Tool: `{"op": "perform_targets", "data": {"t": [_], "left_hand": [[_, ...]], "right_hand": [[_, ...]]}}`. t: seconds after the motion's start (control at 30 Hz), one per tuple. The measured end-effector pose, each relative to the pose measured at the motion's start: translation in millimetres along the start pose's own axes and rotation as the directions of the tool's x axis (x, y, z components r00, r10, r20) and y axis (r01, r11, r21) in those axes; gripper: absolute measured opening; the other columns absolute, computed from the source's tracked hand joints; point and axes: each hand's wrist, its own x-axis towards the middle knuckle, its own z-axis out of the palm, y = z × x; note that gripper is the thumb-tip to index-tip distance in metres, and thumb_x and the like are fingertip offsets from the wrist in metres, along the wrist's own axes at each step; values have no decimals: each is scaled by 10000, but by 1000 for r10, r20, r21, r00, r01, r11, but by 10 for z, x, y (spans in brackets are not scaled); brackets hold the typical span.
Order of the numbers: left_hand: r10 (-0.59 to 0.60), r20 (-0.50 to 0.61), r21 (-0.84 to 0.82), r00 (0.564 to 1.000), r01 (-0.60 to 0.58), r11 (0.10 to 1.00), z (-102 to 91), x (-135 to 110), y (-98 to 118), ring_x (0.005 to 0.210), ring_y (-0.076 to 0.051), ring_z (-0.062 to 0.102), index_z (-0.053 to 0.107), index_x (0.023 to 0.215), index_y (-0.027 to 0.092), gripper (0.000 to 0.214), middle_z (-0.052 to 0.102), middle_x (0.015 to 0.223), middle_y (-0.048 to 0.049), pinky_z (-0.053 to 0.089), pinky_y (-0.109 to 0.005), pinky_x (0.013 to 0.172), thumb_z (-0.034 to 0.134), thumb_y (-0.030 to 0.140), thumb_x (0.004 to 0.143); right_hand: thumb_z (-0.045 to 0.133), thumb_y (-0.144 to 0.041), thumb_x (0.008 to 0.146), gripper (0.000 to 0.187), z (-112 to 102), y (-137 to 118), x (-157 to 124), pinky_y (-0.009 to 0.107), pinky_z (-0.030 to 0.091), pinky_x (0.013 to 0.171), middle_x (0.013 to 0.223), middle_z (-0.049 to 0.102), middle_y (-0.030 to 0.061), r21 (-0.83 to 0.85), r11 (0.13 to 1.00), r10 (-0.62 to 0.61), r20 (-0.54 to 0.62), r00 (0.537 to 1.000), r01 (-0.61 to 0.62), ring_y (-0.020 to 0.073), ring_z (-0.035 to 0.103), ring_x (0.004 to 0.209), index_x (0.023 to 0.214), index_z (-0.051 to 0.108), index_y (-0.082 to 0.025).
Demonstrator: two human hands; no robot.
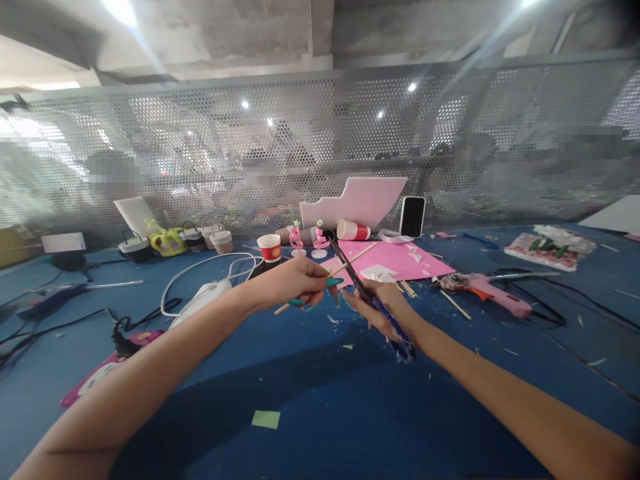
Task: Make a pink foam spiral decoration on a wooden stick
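My left hand [299, 283] is closed around a thin wooden stick [362, 252], which slants up to the right and pokes out below the fingers. Long green nails show on this hand. Closed on a pair of scissors [356, 277] is my right hand [384, 308], with the dark blades pointing up and away and the blue handles lying against the palm. The stick crosses the blades just right of my left fingers; whether it lies between them I cannot tell. Both hands are raised over the blue table [320, 413]. Behind them lies a pink sheet [425, 262].
A pink glue gun [500, 295] lies right, a blue one [50, 297] left. Paper cups [270, 248], two small pink spiral ornaments [320, 241] and a phone [413, 217] stand behind. Nearer are a white cable [183, 270], a purple case [107, 373] and a green paper scrap [266, 419].
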Motion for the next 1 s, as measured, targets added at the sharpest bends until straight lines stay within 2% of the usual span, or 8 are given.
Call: {"op": "perform_targets", "data": {"t": [0.2, 0.4, 0.5, 0.67, 0.8, 0.9, 1.0], "left_hand": [[-60, 18, -78, 998, 61, 995, 56, 18, -3, 404, -42, 339, 621, 756, 125, 181, 488, 486, 37, 256, -189, 412, 498, 249, 803], [-89, -16, -24, 996, 89, 996, 111, 16, 11, 411, -51, 365, 644, 816, 130, 219, 496, 498, 37, 289, -187, 418, 493, 289, 813], [-80, -68, 96, 994, 86, 992, 126, 11, 41, 408, -56, 375, 654, 797, 128, 238, 498, 486, 35, 306, -189, 424, 476, 284, 819], [26, -252, 370, 967, 72, 926, 209, 4, 94, 425, -75, 443, 674, 761, 127, 285, 545, 490, 15, 365, -206, 479, 422, 231, 844], [156, -386, 568, 909, 101, 817, 308, -5, 98, 493, -98, 526, 672, 721, 137, 291, 611, 553, -17, 407, -224, 551, 402, 131, 830], [250, -409, 670, 878, 103, 735, 357, -8, 67, 585, -134, 598, 674, 775, 139, 280, 668, 658, -49, 445, -252, 610, 399, 108, 820], [262, -426, 741, 866, 168, 650, 391, -13, 55, 668, -182, 642, 662, 820, 132, 275, 689, 730, -79, 472, -292, 651, 393, 79, 806]], "right_hand": [[566, -415, 793, 282, -26, -9, 1, 238, 383, 511, 542, 485, -33, -24, 999, -25, 10, 1000, 26, 123, 488, 499, 654, 444, -203], [544, -339, 803, 214, -7, 26, 10, 230, 362, 507, 541, 492, -30, -49, 996, -79, 10, 997, 79, 117, 470, 498, 676, 438, -203], [503, -325, 823, 228, 11, 45, 14, 225, 332, 492, 524, 440, -39, -60, 992, -111, -31, 993, 109, 105, 434, 481, 651, 420, -201], [479, -335, 842, 251, 60, 120, 22, 231, 321, 480, 504, 452, -33, -77, 990, -123, -93, 988, 116, 108, 433, 463, 636, 430, -199], [475, -337, 846, 252, 71, 136, 23, 238, 322, 483, 495, 479, -25, -127, 985, -130, -133, 983, 113, 115, 451, 453, 639, 432, -200], [485, -327, 839, 256, 60, 96, 17, 240, 321, 489, 497, 496, -14, -176, 978, -140, -135, 981, 115, 123, 471, 462, 625, 428, -199], [487, -322, 835, 248, 63, 48, 7, 244, 328, 489, 507, 523, 4, -192, 978, -116, -153, 981, 85, 138, 495, 475, 624, 442, -199]]}}
